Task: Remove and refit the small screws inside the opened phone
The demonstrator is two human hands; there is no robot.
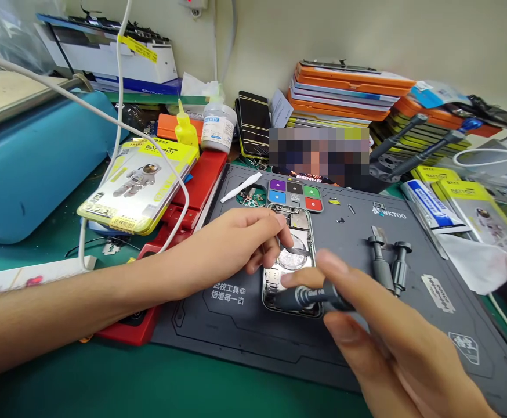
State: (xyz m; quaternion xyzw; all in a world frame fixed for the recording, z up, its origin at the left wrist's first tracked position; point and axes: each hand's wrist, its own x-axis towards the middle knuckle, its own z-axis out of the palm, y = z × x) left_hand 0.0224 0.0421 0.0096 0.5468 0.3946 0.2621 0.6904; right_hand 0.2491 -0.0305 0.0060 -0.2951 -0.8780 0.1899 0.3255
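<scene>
An opened phone (287,273) lies on the dark grey work mat (236,342), its metal inside and a round coil area exposed. My left hand (253,238) is over its left edge with fingers curled; the index fingertip is by a thin dark strip (299,252) across the coil. Whether the fingers pinch anything is hidden. In my right hand (384,325), a dark grey screwdriver (310,297) lies across the phone's lower end between thumb and fingers. That hand is partly blurred. Two more screwdrivers (379,264) stand to the right.
Behind the phone are a coloured screw tray (296,195), a white plastic spudger (241,187) and small loose parts (339,220). Battery boxes (138,180) and a red tool (149,316) sit left. A white cable (118,125) hangs across the left side. Orange cases (349,87) are stacked behind.
</scene>
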